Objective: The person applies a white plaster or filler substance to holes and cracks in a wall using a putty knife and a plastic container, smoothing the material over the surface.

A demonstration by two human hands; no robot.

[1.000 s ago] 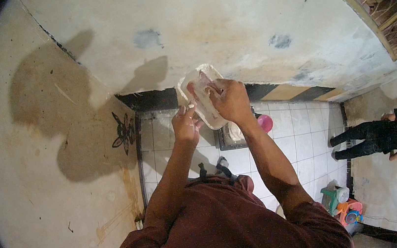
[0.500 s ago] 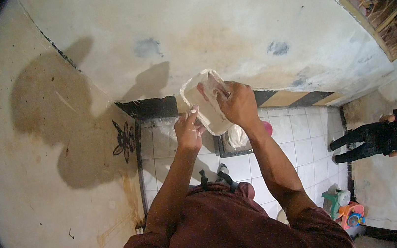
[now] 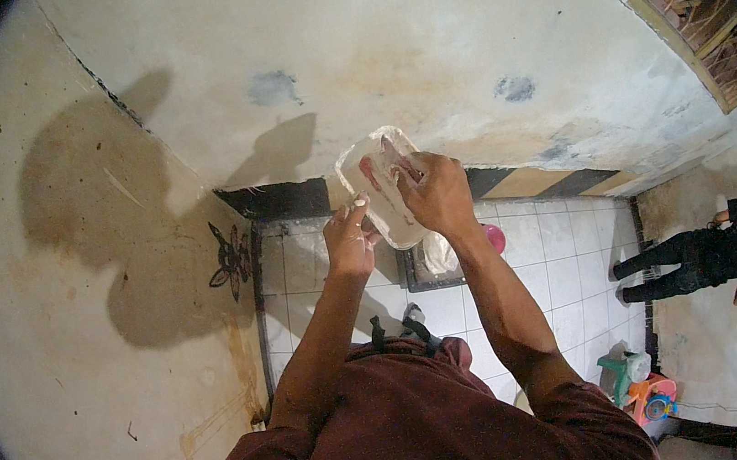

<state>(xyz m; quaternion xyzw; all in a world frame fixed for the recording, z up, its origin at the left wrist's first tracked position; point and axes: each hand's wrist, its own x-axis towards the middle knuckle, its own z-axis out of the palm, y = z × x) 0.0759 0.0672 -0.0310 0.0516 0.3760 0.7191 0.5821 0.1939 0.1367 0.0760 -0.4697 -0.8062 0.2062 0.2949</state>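
A whitish plastic tub point(image 3: 341, 167), with white paste smeared along its rim, is tilted in front of me. My left hand point(image 3: 349, 242) grips its near left side, the thumb over the edge and paste on the fingertips. My right hand point(image 3: 441, 192) is at the tub's right side, fingers closed around a thin, flat scraper point(image 3: 394, 151) that lies against the inside. The right hand covers part of the scraper. Reddish streaks show through or on the tub's inner face.
Below the tub, a dark-edged tray point(image 3: 438, 283) holds a white bag point(image 3: 439, 253) beside a pink round object point(image 3: 494, 238). Ahead is a patched wall point(image 3: 420, 49). A person point(image 3: 694, 259) in dark clothes stands at right, near a green stool point(image 3: 620, 371) and an orange toy-like item point(image 3: 654, 397).
My right hand has shifted slightly left and the scraper has moved against the tub's inside. The left hand keeps its hold. The person at right has moved their arms.
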